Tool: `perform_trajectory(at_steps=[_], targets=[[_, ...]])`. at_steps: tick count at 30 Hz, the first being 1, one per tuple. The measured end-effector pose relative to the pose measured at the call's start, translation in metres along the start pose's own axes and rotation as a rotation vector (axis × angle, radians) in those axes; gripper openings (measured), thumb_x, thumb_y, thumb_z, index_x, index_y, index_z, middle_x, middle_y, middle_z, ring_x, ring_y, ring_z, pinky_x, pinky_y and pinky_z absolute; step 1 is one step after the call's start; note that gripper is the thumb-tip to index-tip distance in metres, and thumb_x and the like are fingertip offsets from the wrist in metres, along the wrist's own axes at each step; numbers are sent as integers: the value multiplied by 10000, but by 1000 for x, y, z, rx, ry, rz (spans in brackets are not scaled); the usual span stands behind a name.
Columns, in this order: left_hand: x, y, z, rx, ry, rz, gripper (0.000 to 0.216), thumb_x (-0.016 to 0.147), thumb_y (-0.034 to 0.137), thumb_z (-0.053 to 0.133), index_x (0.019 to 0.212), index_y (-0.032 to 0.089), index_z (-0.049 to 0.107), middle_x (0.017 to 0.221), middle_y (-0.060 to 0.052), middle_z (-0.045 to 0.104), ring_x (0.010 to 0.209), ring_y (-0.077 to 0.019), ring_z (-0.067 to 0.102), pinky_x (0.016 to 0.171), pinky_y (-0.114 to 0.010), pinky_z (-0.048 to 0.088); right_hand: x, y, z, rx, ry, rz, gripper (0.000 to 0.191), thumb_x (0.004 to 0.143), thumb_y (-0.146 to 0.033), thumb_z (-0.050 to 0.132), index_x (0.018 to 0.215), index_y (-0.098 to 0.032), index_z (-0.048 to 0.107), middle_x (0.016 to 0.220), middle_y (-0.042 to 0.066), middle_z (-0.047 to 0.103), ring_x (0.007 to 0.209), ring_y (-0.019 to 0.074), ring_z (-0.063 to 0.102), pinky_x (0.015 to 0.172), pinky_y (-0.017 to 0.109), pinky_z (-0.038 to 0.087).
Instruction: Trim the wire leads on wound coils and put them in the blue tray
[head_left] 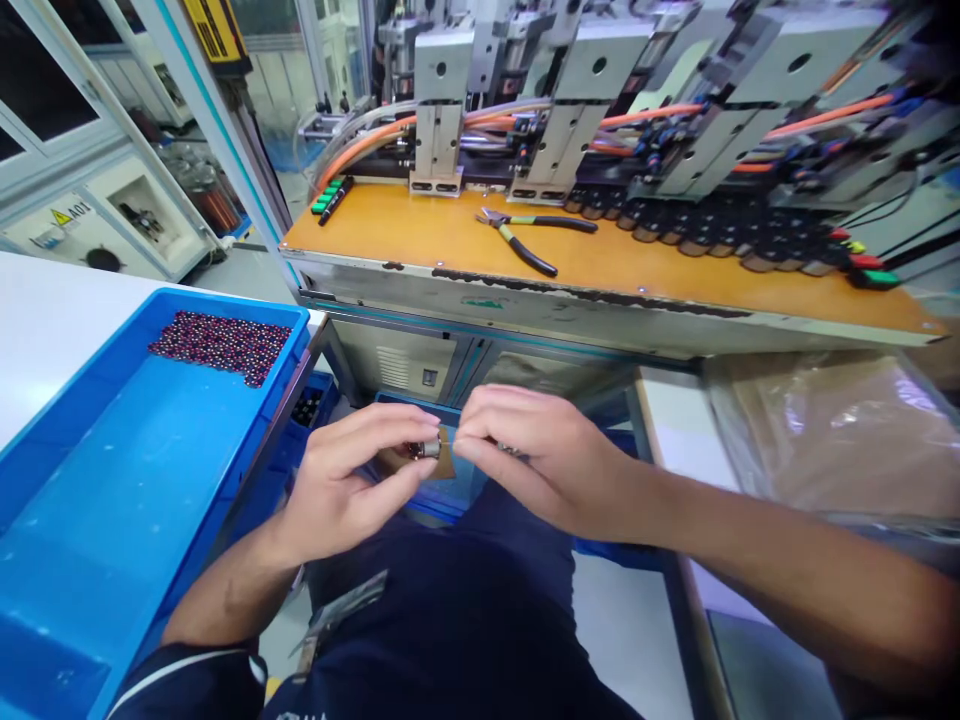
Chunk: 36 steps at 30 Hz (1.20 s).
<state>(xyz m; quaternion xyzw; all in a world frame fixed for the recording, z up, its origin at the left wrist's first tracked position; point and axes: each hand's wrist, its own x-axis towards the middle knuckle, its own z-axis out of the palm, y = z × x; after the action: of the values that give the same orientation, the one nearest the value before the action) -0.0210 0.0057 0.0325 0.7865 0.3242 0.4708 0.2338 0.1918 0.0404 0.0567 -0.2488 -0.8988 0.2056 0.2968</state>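
In front of my lap, my left hand (360, 475) pinches a small cylindrical metal part (429, 448) between thumb and fingers. It looks like a small motor rotor, with a dark, coppery end toward the palm. A thin shaft points from it toward my right hand (529, 445), whose thumb and fingertips are closed right beside it. Small metallic bits show between the right hand's curled fingers. What those fingertips grip is mostly hidden, and I cannot tell whether they hold the shaft itself.
On the left, a blue tray (97, 460) holds many small dark-red parts (225, 343) at its far end. Pliers (525, 232), a marker (335, 200) and rows of dark cylindrical parts (697, 225) lie on the orange machine ledge (375, 225). Plastic-wrapped cardboard (847, 430) sits at right.
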Motion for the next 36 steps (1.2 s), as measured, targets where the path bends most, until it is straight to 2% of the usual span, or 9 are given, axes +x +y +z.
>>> perform_trajectory(at_steps=[3, 6, 11, 12, 16, 20, 25, 31, 36], targets=[[-5, -4, -3, -21, 6, -3, 275, 772, 33, 733, 1016, 160, 723, 1077, -107, 736, 957, -175, 718, 846, -277, 590, -3, -4, -1, 405, -217, 273, 292, 982, -220, 472, 725, -152, 593, 701, -4, 579, 649, 83, 527, 618, 210, 423], [-10, -10, -6, -37, 57, -24, 306, 758, 10, 735, 1017, 173, 731, 1080, -101, 734, 970, -180, 711, 857, -292, 586, -2, 6, -12, 378, -305, 318, 252, 963, -285, 512, 774, -165, 628, 742, 8, 622, 670, 111, 563, 632, 241, 446], [-14, -17, -10, -58, 212, -104, 307, 760, -4, 724, 991, 199, 740, 1076, -88, 739, 1003, -191, 705, 873, -319, 592, 27, 75, -57, -299, 384, 299, 268, 864, -392, 672, 1034, -186, 639, 1041, 104, 672, 950, 239, 600, 886, 405, 468], [-13, -17, -10, -63, 236, -107, 298, 762, 1, 724, 984, 199, 742, 1073, -88, 740, 999, -189, 707, 853, -308, 599, 37, 94, -66, -372, 418, 343, 319, 853, -404, 684, 1086, -194, 624, 1111, 113, 659, 997, 255, 588, 917, 420, 463], [-11, -13, -9, -78, 316, -95, 294, 766, 12, 725, 989, 201, 749, 1075, -82, 742, 963, -169, 717, 746, -238, 608, 70, 155, -80, -494, 225, 462, 437, 855, -453, 680, 1186, -185, 578, 1285, 107, 597, 1224, 262, 493, 1104, 420, 371], [-13, -12, -11, -74, 368, -91, 322, 763, 1, 725, 1002, 214, 757, 1089, -74, 743, 978, -167, 709, 733, -231, 608, 81, 176, -67, -545, 87, 559, 480, 876, -542, 621, 1033, -89, 604, 1083, 185, 651, 1138, 301, 539, 1013, 466, 412], [-17, -16, -14, -91, 424, -138, 311, 770, 25, 730, 1004, 226, 764, 1091, -71, 743, 945, -166, 713, 691, -236, 617, 64, 160, -65, -609, -71, 584, 388, 910, -539, 526, 886, -159, 602, 929, 159, 647, 916, 290, 599, 846, 461, 462], [-16, -21, -11, -99, 413, -152, 290, 765, 32, 739, 975, 229, 771, 1066, -63, 751, 977, -178, 714, 752, -263, 621, 5, 116, -54, -686, -41, 413, 446, 795, -304, 603, 1194, -108, 578, 1035, 186, 597, 997, 352, 578, 854, 491, 477], [-13, -22, -7, -16, 379, -104, 290, 758, 27, 746, 974, 220, 762, 1048, -58, 756, 978, -177, 713, 822, -297, 606, -55, 42, -6, -16, 56, 374, 467, 882, -228, 559, 1337, -210, 455, 1043, 91, 604, 912, 211, 638, 828, 360, 538]])
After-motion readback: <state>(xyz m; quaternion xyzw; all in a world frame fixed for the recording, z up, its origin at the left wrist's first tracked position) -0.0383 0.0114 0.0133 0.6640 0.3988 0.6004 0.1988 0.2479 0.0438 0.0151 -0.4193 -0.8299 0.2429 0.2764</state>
